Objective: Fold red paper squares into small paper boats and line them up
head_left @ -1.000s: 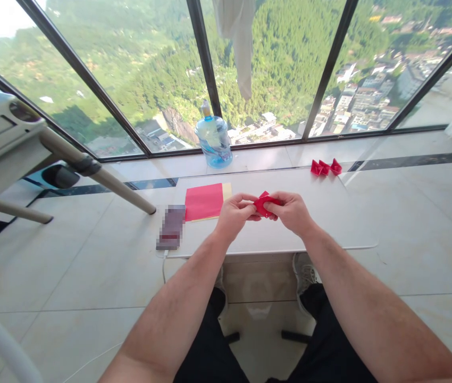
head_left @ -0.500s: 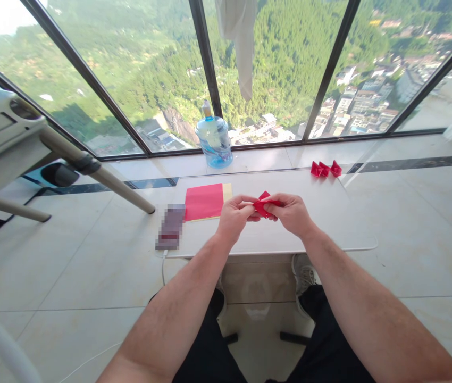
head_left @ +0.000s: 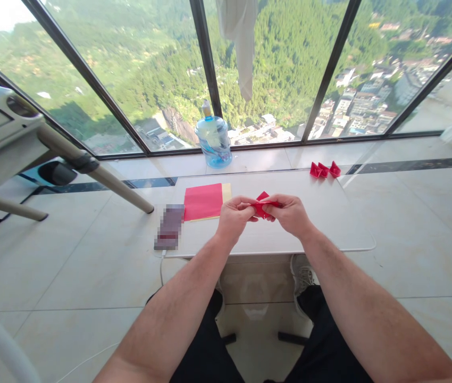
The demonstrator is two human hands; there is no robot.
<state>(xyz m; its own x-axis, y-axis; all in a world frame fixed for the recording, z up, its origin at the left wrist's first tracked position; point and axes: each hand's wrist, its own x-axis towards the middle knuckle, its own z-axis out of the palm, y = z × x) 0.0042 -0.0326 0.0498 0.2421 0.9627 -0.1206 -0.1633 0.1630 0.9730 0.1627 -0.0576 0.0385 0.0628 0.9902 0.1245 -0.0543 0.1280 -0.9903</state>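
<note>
At the frame's center, your left hand [head_left: 234, 217] and right hand [head_left: 290, 214] both pinch a red folded paper [head_left: 263, 205] above the tabletop [head_left: 329, 213].

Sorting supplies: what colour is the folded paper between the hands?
Red; the folded paper shows best in the head view.

Around your held piece [head_left: 263, 205], over the table [head_left: 329, 229]: paper stack [head_left: 203, 202] at nine o'clock, folded pieces [head_left: 324, 170] at two, jug [head_left: 213, 142] behind at eleven.

Head-worn view, forward and down; near
</note>
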